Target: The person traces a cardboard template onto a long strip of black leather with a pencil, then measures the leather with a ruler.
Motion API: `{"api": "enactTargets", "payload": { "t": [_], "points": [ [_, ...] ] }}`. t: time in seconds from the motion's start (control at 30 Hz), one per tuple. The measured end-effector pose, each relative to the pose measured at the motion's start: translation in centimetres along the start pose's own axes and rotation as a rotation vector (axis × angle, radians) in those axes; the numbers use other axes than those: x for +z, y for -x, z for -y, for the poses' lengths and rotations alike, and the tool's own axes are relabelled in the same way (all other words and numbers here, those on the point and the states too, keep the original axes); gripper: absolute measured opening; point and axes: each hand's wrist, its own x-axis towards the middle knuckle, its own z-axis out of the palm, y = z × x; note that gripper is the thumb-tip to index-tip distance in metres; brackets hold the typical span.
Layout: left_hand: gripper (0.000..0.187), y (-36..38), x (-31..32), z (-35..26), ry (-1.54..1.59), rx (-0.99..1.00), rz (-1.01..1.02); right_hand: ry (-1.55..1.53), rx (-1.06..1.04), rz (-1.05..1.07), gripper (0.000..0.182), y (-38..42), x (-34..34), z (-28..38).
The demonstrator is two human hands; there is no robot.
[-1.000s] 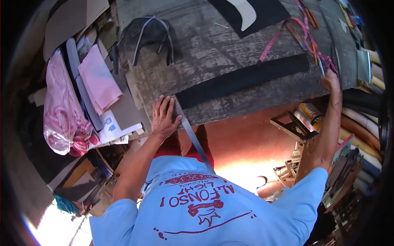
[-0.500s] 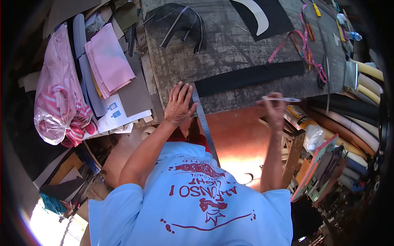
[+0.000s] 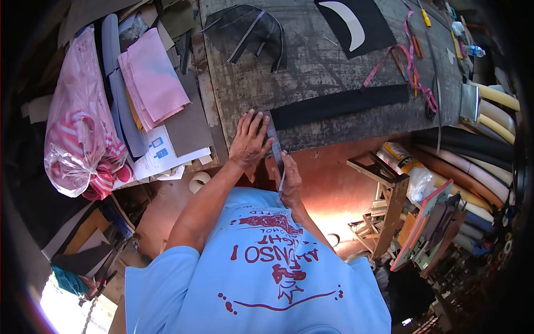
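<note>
My left hand [image 3: 250, 139] lies on the front edge of the worktable [image 3: 233, 83], fingers stretched flat and thumb pressing beside a metal ruler [image 3: 273, 139]. The ruler crosses the left end of a long black strip of material [image 3: 339, 107] and runs out over the table edge towards my body. Close to the ruler, just off that edge, my right hand [image 3: 291, 181] is closed round a slim silver pen [image 3: 282, 182]. Its dark end points up towards the tabletop. Part of the ruler is hidden behind the right hand.
A white curved template [image 3: 351, 33] rests on black material [image 3: 378, 30]. Nearby are a pink tape measure [image 3: 412, 61] and a yellow-handled tool [image 3: 426, 18]. Pink cloth [image 3: 153, 78] and a plastic bag [image 3: 83, 122] lie left; rolls of material [image 3: 473, 167] and a wooden stand [image 3: 392, 206] are right.
My right hand has come in from the right with the pen, down to the ruler near my left hand. The left hand still presses by the ruler; the view has shifted slightly.
</note>
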Motion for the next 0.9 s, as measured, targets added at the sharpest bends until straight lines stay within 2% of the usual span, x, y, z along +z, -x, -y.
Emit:
{"api": "enactTargets", "payload": {
  "t": [0.6, 0.8, 0.9],
  "points": [
    [0.065, 0.0, -0.3, -0.1, 0.012, 0.002, -0.006, 0.05, 0.028, 0.117, 0.048, -0.2, -0.5, 0.3],
    [0.066, -0.1, -0.4, -0.2, 0.012, -0.001, 0.01, 0.137, -0.113, 0.059, 0.045, -0.9, -1.2, -0.4],
    [0.067, -0.2, -0.4, -0.3, -0.011, -0.006, 0.019, 0.004, -0.076, -0.027, 0.038, -5.9, -4.2, 2.3]
  ]
}}
